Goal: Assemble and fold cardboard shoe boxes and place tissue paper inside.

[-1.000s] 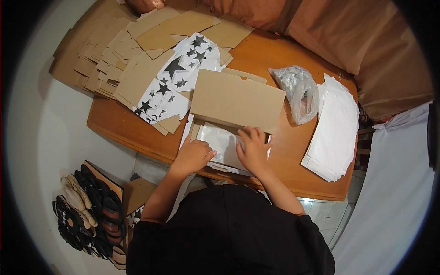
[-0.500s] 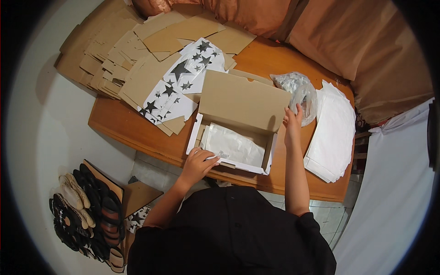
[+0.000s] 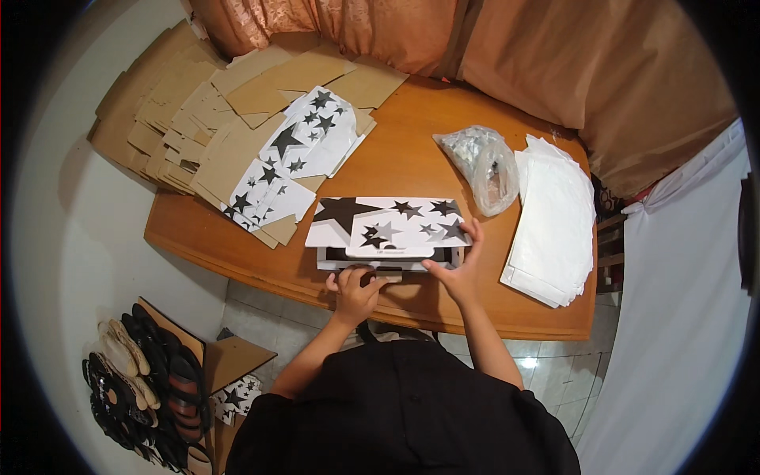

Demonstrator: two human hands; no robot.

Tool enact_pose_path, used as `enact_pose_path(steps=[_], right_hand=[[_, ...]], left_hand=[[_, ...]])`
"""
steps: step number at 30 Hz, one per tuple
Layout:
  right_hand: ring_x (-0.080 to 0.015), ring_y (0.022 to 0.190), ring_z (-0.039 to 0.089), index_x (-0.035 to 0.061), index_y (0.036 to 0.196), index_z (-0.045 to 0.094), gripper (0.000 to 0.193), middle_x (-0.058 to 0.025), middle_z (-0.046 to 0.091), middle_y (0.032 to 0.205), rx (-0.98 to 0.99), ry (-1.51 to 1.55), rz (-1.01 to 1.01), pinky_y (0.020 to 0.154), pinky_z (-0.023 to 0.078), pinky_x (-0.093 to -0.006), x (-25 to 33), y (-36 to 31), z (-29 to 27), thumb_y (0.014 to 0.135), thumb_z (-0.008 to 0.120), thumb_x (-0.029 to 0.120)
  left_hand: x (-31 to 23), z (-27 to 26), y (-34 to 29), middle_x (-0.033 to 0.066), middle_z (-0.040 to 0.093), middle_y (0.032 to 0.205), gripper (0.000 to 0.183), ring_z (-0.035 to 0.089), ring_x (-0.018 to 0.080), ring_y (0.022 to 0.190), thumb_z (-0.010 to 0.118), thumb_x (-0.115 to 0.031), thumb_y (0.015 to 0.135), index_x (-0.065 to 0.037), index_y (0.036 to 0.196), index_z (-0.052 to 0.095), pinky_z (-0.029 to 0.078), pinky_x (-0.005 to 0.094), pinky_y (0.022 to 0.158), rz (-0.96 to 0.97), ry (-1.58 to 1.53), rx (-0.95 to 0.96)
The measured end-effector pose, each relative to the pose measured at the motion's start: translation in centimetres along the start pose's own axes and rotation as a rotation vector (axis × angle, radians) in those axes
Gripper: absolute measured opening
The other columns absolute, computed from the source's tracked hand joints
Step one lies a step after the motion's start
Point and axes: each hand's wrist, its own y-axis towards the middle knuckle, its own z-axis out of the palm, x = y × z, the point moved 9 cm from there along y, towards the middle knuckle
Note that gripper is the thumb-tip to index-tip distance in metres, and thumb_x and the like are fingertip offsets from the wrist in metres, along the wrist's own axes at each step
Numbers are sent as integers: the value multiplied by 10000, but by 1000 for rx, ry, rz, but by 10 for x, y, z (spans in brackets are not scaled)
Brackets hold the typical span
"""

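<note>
A white cardboard box with black and grey stars on its lid (image 3: 372, 219) stands near the table's front edge. The lid is folded most of the way down, leaving a dark gap along the front. My left hand (image 3: 356, 297) is closed on the front wall at the left, fingers curled around a small flap there. At the right end, my right hand (image 3: 461, 273) grips the lid, its thumb at the front edge and its fingers along the side. The inside of the box is mostly hidden.
Flat brown cardboard blanks (image 3: 190, 127) are piled at the far left, with star-printed sheets (image 3: 293, 150) on top. Behind the box lies a clear plastic bag (image 3: 483, 166) of small items. White paper bags (image 3: 552, 222) are stacked at right. Sandals (image 3: 150, 372) stand low at left.
The lid has swung from upright down over the box, hiding the white packet inside. My right hand came down with it toward the front right corner. My left hand stayed at the front wall.
</note>
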Motion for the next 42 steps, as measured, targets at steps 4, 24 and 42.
enact_pose_path(steps=[4, 24, 42], right_hand=[[-299, 1199, 389, 47, 1329, 307, 925, -167, 356, 1274, 51, -80, -35, 1003, 342, -398, -17, -16, 3, 592, 842, 209], [-356, 1256, 356, 60, 1176, 589, 547, -216, 336, 1356, 88, -374, -97, 1010, 338, -408, -16, -41, 15, 676, 779, 173], [-387, 1225, 380, 62, 1051, 661, 391, -223, 420, 1299, 29, -384, -182, 998, 333, -434, -35, -47, 9, 697, 774, 184]], left_hand=[[-1, 8, -13, 1, 528, 1066, 286, 445, 196, 1071, 602, -153, 719, -281, 957, 696, 150, 491, 914, -30, 6, 84], [-8, 2, -21, 10, 496, 1205, 395, 400, 222, 1069, 600, -170, 694, -298, 1063, 660, 238, 492, 835, -16, 85, 178], [3, -8, -19, -15, 480, 1258, 345, 397, 194, 1066, 635, -207, 733, -275, 1071, 659, 179, 455, 886, -13, 85, 43]])
